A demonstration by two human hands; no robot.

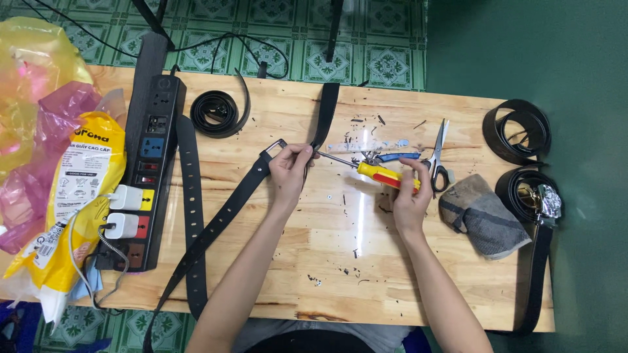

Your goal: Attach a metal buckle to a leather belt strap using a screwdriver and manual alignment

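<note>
Left hand (290, 171) pinches one black belt (226, 209) by its buckle; right hand (409, 193) grips one yellow screwdriver (373, 171). Four more belts, one pair of scissors (437, 157); tip contact unclear.

yellow printed bag (78, 196) with white label panel at the table's left edge — beside crumpled pink-yellow plastic bags (33, 98)

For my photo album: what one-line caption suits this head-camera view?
Left hand pinches a black belt while right hand points a yellow-handled screwdriver at it, over a wooden table.
</note>
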